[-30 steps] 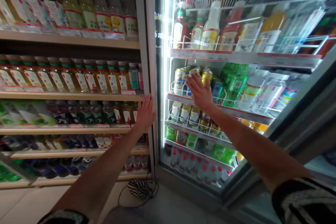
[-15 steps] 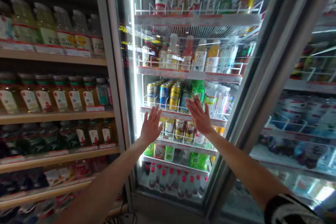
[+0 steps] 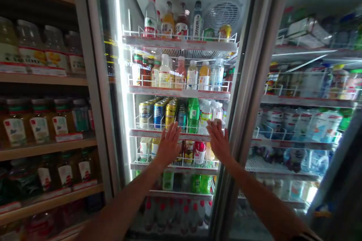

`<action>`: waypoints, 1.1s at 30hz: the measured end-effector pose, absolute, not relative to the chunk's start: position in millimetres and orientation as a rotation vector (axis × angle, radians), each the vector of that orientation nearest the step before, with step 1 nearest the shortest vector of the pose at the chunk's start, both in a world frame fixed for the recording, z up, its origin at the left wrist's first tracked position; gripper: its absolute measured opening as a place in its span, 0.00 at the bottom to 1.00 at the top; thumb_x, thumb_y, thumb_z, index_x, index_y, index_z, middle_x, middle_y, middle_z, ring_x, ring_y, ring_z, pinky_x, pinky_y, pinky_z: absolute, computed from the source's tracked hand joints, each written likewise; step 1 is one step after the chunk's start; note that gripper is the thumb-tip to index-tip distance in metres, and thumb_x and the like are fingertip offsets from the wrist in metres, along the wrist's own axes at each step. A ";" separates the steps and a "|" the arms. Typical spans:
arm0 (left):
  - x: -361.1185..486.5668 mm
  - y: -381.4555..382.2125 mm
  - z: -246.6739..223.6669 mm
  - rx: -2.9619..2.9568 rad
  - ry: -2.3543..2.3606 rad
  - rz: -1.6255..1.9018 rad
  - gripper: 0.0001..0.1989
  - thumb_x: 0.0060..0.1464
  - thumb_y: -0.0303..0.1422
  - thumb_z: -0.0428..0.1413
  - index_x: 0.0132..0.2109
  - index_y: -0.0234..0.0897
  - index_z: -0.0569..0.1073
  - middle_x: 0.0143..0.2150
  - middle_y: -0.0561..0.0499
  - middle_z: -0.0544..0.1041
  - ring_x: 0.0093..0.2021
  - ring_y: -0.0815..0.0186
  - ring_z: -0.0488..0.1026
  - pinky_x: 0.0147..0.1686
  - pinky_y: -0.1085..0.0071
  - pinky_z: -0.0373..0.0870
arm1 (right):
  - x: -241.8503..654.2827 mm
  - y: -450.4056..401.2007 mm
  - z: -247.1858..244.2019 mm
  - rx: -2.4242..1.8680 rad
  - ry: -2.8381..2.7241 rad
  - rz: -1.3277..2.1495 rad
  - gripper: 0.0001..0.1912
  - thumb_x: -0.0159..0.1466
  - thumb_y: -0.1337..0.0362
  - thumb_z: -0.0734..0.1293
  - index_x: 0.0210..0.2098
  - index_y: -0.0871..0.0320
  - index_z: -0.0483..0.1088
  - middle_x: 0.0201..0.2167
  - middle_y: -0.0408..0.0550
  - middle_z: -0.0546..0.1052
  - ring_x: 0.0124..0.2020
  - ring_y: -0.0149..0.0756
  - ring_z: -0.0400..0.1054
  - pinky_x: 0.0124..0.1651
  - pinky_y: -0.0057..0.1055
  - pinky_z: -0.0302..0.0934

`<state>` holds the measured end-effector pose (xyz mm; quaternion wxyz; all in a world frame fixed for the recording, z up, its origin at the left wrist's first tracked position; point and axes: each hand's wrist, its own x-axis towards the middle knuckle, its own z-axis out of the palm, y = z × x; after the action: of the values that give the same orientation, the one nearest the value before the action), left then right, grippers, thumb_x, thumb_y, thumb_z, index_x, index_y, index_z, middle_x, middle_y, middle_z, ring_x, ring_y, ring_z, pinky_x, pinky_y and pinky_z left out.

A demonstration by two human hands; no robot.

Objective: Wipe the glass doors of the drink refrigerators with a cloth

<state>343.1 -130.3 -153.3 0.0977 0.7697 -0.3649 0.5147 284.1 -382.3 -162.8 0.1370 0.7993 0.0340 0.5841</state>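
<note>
Both my arms stretch forward to the glass door of a lit drinks fridge. My left hand is open, its fingers flat and pointing up, at the glass in front of the can shelves. To the right, my right hand lies nearly flat near the door's right edge. A small pale wad that looks like a cloth shows at its fingertips, mostly hidden by them. Behind the glass stand a green bottle, gold cans and blue cans.
Wooden shelves with rows of bottled drinks stand on the left. A metal door frame runs down the right of the door, with another drinks fridge beyond. Upper racks hold bottles; red-capped bottles fill the bottom.
The view has shifted right and up, so the fridge sits further left and lower. My right hand has moved right across the glass, close to the frame; my left hand has also moved right.
</note>
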 end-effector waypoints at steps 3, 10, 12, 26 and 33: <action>344.8 -128.9 -155.7 2.233 -1.117 1.560 0.30 0.57 0.31 0.47 0.65 0.31 0.50 0.68 0.41 0.52 0.69 0.59 0.42 0.66 0.56 0.42 | 272.9 -393.9 -203.9 2.339 0.119 1.666 0.36 0.60 0.78 0.54 0.65 0.51 0.49 0.64 0.46 0.59 0.69 0.36 0.37 0.67 0.48 0.38; 359.4 -116.2 -146.3 2.186 -1.015 1.605 0.34 0.57 0.31 0.47 0.67 0.33 0.43 0.68 0.40 0.50 0.69 0.57 0.41 0.64 0.54 0.45 | 302.6 -365.7 -146.1 2.276 -0.097 2.163 0.35 0.62 0.75 0.51 0.67 0.58 0.40 0.69 0.53 0.45 0.69 0.43 0.34 0.66 0.52 0.45; 362.9 -113.3 -143.2 2.183 -1.011 1.615 0.34 0.57 0.31 0.47 0.67 0.32 0.44 0.68 0.39 0.50 0.69 0.57 0.41 0.64 0.54 0.45 | 317.2 -333.4 -146.4 2.344 0.042 2.022 0.34 0.62 0.76 0.52 0.67 0.58 0.43 0.68 0.50 0.50 0.70 0.40 0.32 0.66 0.50 0.43; 412.2 -32.8 -123.1 2.196 -0.700 1.545 0.32 0.59 0.38 0.43 0.67 0.33 0.46 0.68 0.36 0.49 0.69 0.52 0.43 0.63 0.46 0.46 | 331.0 -314.6 -104.4 2.298 -0.168 2.118 0.33 0.62 0.72 0.53 0.67 0.57 0.46 0.66 0.54 0.54 0.69 0.45 0.37 0.64 0.51 0.43; 426.6 -32.3 -113.8 2.098 -0.836 1.601 0.32 0.60 0.38 0.44 0.68 0.36 0.42 0.69 0.38 0.48 0.69 0.54 0.43 0.64 0.47 0.45 | 322.3 -334.4 -100.1 2.225 -0.181 2.084 0.33 0.63 0.71 0.53 0.67 0.53 0.44 0.66 0.52 0.55 0.68 0.43 0.44 0.63 0.51 0.45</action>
<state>426.6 -32.3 -113.8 0.1857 0.7448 -0.2967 0.5682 322.3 -334.4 -100.1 0.0436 0.7279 -0.0591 0.6818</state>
